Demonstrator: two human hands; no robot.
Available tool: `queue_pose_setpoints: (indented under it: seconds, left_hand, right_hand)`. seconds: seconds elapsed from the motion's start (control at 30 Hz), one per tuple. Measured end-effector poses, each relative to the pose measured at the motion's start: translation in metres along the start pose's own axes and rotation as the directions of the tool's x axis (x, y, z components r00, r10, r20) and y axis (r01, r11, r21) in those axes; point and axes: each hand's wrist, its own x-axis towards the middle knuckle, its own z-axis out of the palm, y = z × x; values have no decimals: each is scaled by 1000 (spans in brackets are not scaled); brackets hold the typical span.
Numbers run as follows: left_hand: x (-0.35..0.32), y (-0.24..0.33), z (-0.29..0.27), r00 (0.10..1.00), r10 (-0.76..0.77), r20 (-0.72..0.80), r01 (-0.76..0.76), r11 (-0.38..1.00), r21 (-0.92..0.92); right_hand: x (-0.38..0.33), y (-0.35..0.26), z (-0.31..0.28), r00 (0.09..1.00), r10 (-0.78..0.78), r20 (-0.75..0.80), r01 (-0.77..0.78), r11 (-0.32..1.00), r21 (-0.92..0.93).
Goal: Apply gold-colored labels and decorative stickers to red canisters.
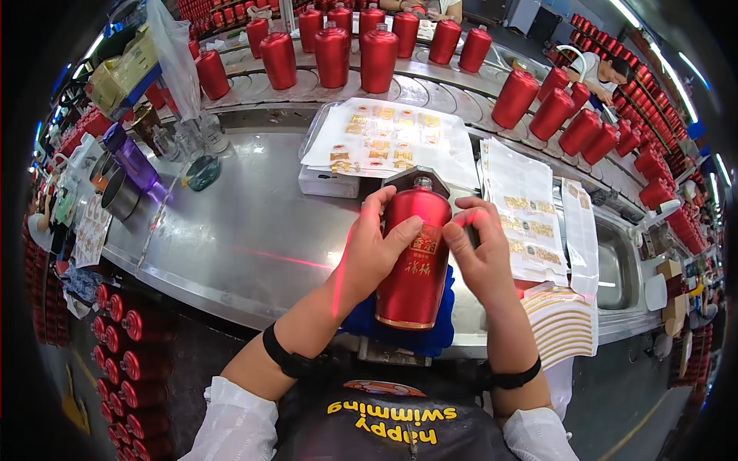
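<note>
Both hands grasp red bottle (413,261): left hand (374,250) wrapped round its side, right hand (480,257) pressing label; bottle lies on blue cloth (442,332) at desk (238,230) edge.

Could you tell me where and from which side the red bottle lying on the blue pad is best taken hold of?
Probably around the wide body of the red bottle, from both sides, as the left hand and right hand do: it lies neck away, and its round, glossy sides suit wrapped fingers.
</note>
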Motion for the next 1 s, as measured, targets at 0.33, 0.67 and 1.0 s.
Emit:
queue_pose_setpoints:
  seconds: [0.33, 0.67, 1.0]
  left_hand:
    - [1, -2, -5, 998, 24, 57, -18, 995, -97]
    - [-1, 0, -12, 995, -33, 91, 50, 981, -189]
    - [-2, -1, -14, 986, 16, 163, 4, 992, -123]
  right_hand:
    - [-2, 17, 14, 995, 102, 21, -104, 983, 154]
    - [-4, 24, 17, 977, 196, 86, -213, 923, 321]
    - [-11, 29, 24, 985, 138, 103, -165, 928, 334]
